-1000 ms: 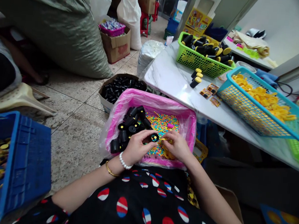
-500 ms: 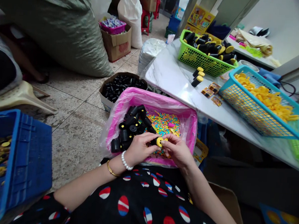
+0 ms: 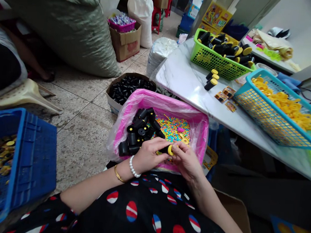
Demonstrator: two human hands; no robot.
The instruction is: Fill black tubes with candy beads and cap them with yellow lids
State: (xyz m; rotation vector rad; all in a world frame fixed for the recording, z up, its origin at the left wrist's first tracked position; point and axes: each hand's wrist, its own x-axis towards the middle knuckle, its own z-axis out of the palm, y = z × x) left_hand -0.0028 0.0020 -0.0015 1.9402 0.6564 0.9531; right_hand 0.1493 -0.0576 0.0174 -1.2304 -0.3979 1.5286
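Over the near edge of the pink basket [image 3: 206,128], my left hand [image 3: 153,151] is wrapped round a small black plastic tube [image 3: 164,149]. At the tube's right end is a yellow cap [image 3: 170,150], pinched by the thumb and fingers of my right hand [image 3: 186,158]. The basket is lined with clear plastic. On its left side lie several black tubes [image 3: 133,138] in a heap. Small coloured candy balls [image 3: 170,126] cover the right side, with a yellow ring-shaped piece [image 3: 185,140] and a pink piece [image 3: 181,130] on them.
The white table [image 3: 179,75] bears a green basket [image 3: 219,62] of capped tubes, three upright tubes [image 3: 211,81], small printed cards [image 3: 225,94] and a blue basket [image 3: 266,118] of yellow parts. A box of black tubes [image 3: 129,88] stands beyond the pink basket. A blue crate [image 3: 34,161] is at left.
My right-hand fingers have shifted on the yellow cap, which still sits at the tube's end. The yellow ring-shaped piece in the basket shows more fully. The whole view has shifted slightly.
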